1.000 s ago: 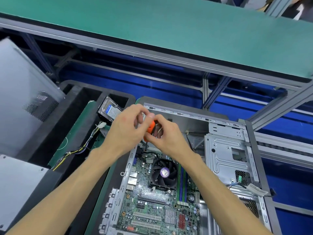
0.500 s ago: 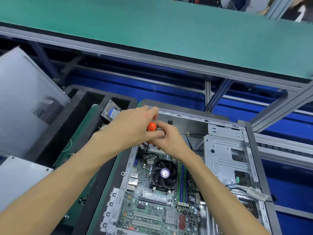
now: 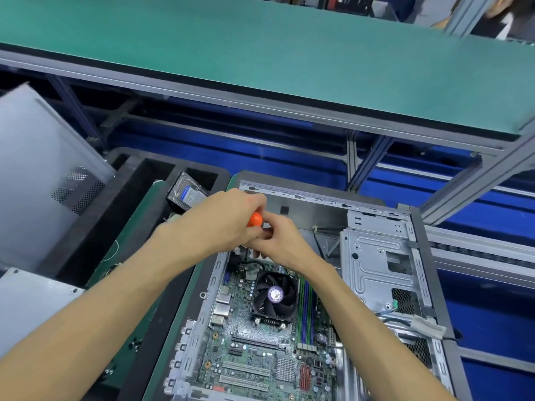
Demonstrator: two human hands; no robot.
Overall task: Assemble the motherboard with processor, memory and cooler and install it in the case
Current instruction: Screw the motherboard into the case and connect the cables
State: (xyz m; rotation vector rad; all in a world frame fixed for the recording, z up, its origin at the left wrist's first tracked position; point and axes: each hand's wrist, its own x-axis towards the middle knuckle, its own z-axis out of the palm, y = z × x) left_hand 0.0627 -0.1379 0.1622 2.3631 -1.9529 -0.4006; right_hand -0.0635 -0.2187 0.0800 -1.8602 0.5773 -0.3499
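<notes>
A green motherboard point(image 3: 254, 351) lies inside the open grey metal case point(image 3: 376, 256). On the board sits a black cooler fan point(image 3: 275, 296) with memory sticks point(image 3: 307, 314) to its right. Above the board's far corner stands an orange-handled screwdriver point(image 3: 255, 219), its dark shaft pointing down. My left hand point(image 3: 220, 221) grips the handle from the left. My right hand point(image 3: 278, 238) pinches the screwdriver just below the orange handle. The tip is hidden behind my fingers.
A hard drive point(image 3: 188, 193) lies in a black foam tray point(image 3: 139, 198) at the left. A grey case side panel point(image 3: 37, 175) leans at far left. A green shelf point(image 3: 260, 53) hangs overhead. Loose cables point(image 3: 411, 322) lie by the drive cage.
My left hand has closed over the orange handle, hiding most of it. Both hands stay above the board's far corner. The view has shifted slightly.
</notes>
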